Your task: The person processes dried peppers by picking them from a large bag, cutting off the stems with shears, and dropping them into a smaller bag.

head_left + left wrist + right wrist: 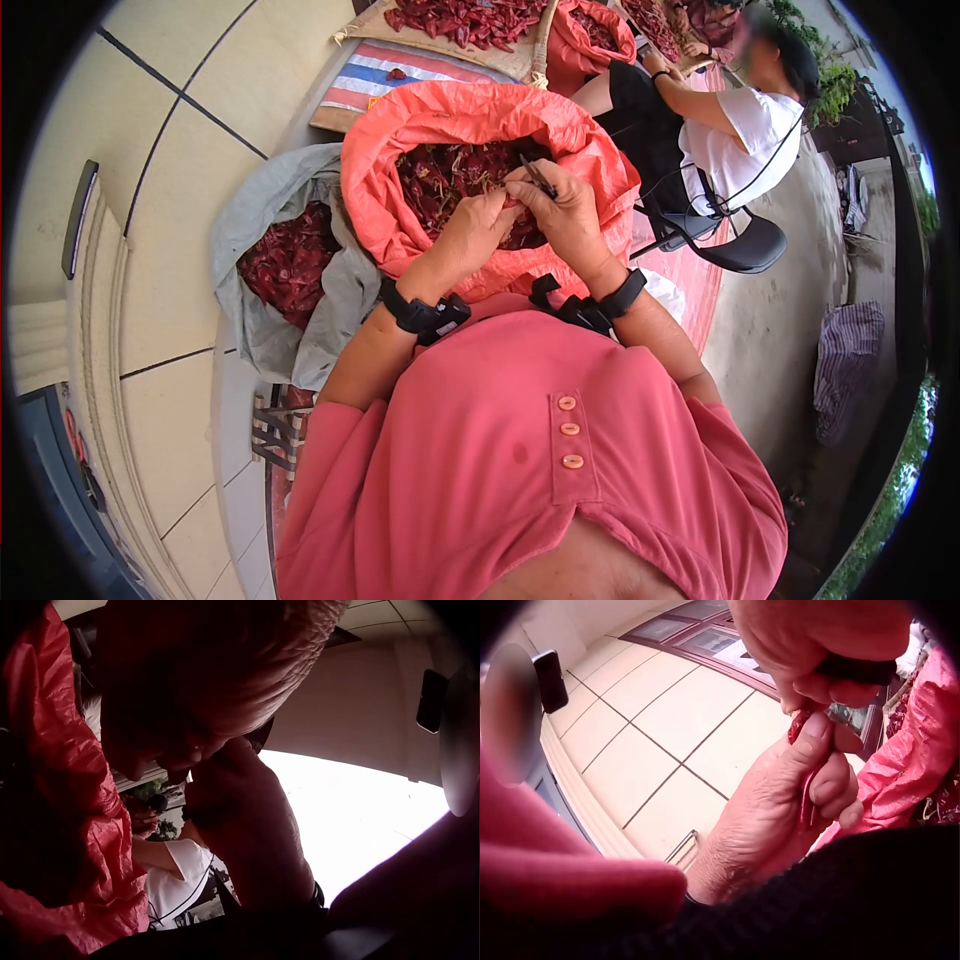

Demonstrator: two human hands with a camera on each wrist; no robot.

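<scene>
Though wrinkled, chili [798, 727] in left hand [769, 795]

Head: looks forward and down over the pink shirt [470, 400] to the left hand [465, 235] and right hand [562, 218]; the widest, farthest view.
Left wrist: very near the left hand, facing across to the right.
Right wrist: close beside the right hand, facing the left.
Red sack [385, 125]: in all three views.
Seated person [745, 130]: shared by head and left wrist.
Pale tiles [185, 190]: shared by head and right wrist.

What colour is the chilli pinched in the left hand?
Deep red; the chilli shows best in the right wrist view.
</scene>
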